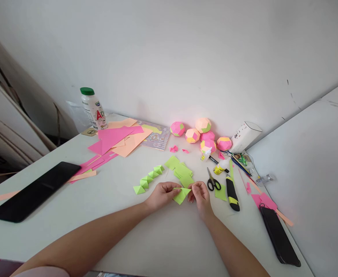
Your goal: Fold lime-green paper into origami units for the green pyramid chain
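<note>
Between my two hands is a green piece of paper (181, 197), folded into a triangle with its point downward. My left hand (163, 195) pinches its left corner between thumb and fingers. At the right corner, the fingers of my right hand (199, 196) are closed on the paper's tip. Just beyond lie several flat green paper squares (183, 170), overlapping in a loose pile. To the left, a slanting row of folded green paper pieces (148, 179) stands on the table.
Right of my hands lie black scissors (213, 184), a utility knife (232, 194), a yellow glue bottle (220, 167) and a black phone (280, 234). Faceted paper balls (207, 146) sit by the wall. On the left are pink sheets (111, 140), a white bottle (94, 109) and a black tablet (34, 192).
</note>
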The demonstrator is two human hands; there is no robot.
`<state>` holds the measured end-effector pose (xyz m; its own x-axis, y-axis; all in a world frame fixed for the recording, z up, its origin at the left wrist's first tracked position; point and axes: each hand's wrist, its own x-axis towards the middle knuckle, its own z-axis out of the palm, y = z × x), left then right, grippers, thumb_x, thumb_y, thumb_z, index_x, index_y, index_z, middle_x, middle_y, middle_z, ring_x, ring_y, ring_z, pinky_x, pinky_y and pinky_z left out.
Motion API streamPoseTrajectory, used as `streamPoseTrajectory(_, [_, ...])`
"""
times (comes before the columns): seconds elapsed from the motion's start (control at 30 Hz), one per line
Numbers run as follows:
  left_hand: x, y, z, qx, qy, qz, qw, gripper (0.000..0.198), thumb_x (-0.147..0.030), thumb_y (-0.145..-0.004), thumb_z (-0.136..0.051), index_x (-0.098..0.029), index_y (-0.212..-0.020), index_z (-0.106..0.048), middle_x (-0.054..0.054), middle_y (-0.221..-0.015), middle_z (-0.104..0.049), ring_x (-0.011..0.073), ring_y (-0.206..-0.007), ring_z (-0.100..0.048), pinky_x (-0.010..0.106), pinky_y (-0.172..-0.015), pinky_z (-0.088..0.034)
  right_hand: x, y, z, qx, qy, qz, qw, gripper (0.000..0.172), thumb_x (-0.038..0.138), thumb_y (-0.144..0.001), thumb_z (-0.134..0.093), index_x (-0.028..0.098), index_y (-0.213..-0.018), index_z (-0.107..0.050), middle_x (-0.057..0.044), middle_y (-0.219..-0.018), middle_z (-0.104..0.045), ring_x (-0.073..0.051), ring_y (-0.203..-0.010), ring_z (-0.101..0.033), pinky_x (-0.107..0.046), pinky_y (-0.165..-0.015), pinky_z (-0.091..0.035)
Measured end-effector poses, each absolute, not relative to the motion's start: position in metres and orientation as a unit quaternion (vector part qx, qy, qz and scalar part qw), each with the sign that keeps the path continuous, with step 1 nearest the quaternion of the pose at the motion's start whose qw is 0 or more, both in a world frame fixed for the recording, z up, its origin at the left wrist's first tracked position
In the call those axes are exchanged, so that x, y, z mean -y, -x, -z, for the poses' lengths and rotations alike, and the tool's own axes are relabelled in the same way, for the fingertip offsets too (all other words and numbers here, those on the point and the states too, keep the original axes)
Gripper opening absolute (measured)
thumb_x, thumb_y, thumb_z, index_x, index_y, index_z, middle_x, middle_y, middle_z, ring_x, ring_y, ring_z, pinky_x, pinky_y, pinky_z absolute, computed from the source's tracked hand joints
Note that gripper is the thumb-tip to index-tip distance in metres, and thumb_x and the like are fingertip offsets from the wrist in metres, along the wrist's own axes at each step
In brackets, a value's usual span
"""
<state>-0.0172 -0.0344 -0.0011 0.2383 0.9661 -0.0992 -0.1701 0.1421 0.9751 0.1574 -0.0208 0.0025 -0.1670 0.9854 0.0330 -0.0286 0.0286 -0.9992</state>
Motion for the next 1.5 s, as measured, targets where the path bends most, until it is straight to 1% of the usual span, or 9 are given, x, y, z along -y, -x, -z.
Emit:
streamPoseTrajectory(0.1, [0.034, 0.017, 0.004, -0.417, -0.488, -0.449, 0.622, 0.034, -0.044, -0.073, -0.061, -0.015, -0.091, -0.065, 0.006, -0.079, -0.069, 0.0175, -0.072, -0.062, 0.028, -0.065, -0.048, 0.022, -0.157, 0.000, 0.584, 0.430, -0.543, 0.424, 0.026, 0.037, -0.074, -0.064, 0.021, -0.092, -0.057, 0.000, -0.072, -0.061, -0.012, -0.053, -0.055, -0.024, -0.051, -0.046])
streamPoseTrajectory(0.2, [0.034, 0.017, 0.007, -0.433, -0.519, -0.444, 0.588, 0.036, -0.044, -0.073, -0.060, -0.015, -0.095, -0.062, 0.001, -0.068, -0.063, 0.0127, -0.059, -0.056, 0.025, -0.056, -0.044, 0.024, -0.156, 0.002, 0.621, 0.423, -0.524, 0.402, 0.019, 0.034, -0.075, -0.063, 0.018, -0.086, -0.064, 0.000, -0.065, -0.061, -0.013, -0.051, -0.056, -0.025, -0.051, -0.046])
streamPoseTrajectory(0.3, [0.035, 0.017, 0.007, -0.440, -0.547, -0.443, 0.558, 0.038, -0.042, -0.073, -0.060, -0.016, -0.102, -0.059, -0.004, -0.058, -0.053, 0.0087, -0.050, -0.046, 0.021, -0.048, -0.037, 0.024, -0.157, 0.004, 0.610, 0.439, -0.515, 0.412, 0.017, 0.034, -0.075, -0.062, 0.017, -0.081, -0.065, 0.000, -0.060, -0.060, -0.013, -0.047, -0.055, -0.024, -0.048, -0.046])
streamPoseTrajectory(0.47, [0.036, 0.016, 0.002, -0.416, -0.553, -0.432, 0.579, 0.028, -0.042, -0.075, -0.059, -0.015, -0.082, -0.059, 0.000, -0.067, -0.058, 0.0099, -0.058, -0.050, 0.022, -0.052, -0.039, 0.025, -0.157, 0.002, 0.594, 0.439, -0.534, 0.413, 0.019, 0.035, -0.075, -0.062, 0.017, -0.081, -0.063, 0.001, -0.057, -0.060, -0.013, -0.046, -0.057, -0.024, -0.047, -0.047])
streamPoseTrajectory(0.67, [0.035, 0.016, 0.002, -0.430, -0.563, -0.429, 0.560, 0.028, -0.043, -0.074, -0.060, -0.015, -0.075, -0.057, -0.003, -0.059, -0.053, 0.0079, -0.052, -0.045, 0.020, -0.047, -0.035, 0.025, -0.157, 0.002, 0.590, 0.434, -0.546, 0.407, 0.019, 0.035, -0.077, -0.061, 0.016, -0.081, -0.062, 0.002, -0.054, -0.059, -0.012, -0.043, -0.056, -0.022, -0.044, -0.044])
streamPoseTrajectory(0.77, [0.036, 0.016, 0.001, -0.426, -0.556, -0.428, 0.571, 0.028, -0.042, -0.075, -0.059, -0.015, -0.072, -0.055, -0.002, -0.059, -0.056, 0.0087, -0.053, -0.049, 0.021, -0.049, -0.037, 0.024, -0.157, 0.004, 0.591, 0.426, -0.554, 0.403, 0.020, 0.035, -0.077, -0.061, 0.015, -0.080, -0.062, 0.002, -0.053, -0.058, -0.011, -0.043, -0.056, -0.021, -0.044, -0.043])
streamPoseTrajectory(1.0, [0.037, 0.016, 0.001, -0.383, -0.532, -0.440, 0.614, 0.026, -0.040, -0.077, -0.059, -0.016, -0.071, -0.054, 0.003, -0.068, -0.067, 0.0147, -0.065, -0.062, 0.026, -0.059, -0.047, 0.023, -0.159, 0.007, 0.591, 0.427, -0.557, 0.396, 0.020, 0.035, -0.078, -0.061, 0.015, -0.078, -0.061, 0.002, -0.050, -0.057, -0.012, -0.043, -0.055, -0.022, -0.044, -0.044])
streamPoseTrajectory(1.2, [0.038, 0.016, 0.001, -0.368, -0.517, -0.452, 0.627, 0.024, -0.037, -0.077, -0.059, -0.016, -0.068, -0.052, 0.002, -0.066, -0.068, 0.0149, -0.064, -0.064, 0.026, -0.058, -0.048, 0.023, -0.160, 0.009, 0.595, 0.424, -0.557, 0.396, 0.019, 0.034, -0.078, -0.061, 0.015, -0.078, -0.061, 0.002, -0.051, -0.057, -0.012, -0.044, -0.055, -0.022, -0.045, -0.044])
streamPoseTrajectory(1.5, [0.037, 0.017, 0.003, -0.370, -0.513, -0.449, 0.631, 0.027, -0.039, -0.076, -0.060, -0.015, -0.067, -0.054, 0.005, -0.069, -0.069, 0.0173, -0.067, -0.064, 0.028, -0.060, -0.048, 0.025, -0.159, 0.006, 0.596, 0.426, -0.554, 0.395, 0.019, 0.034, -0.078, -0.061, 0.015, -0.077, -0.061, 0.002, -0.050, -0.057, -0.011, -0.043, -0.055, -0.022, -0.044, -0.043])
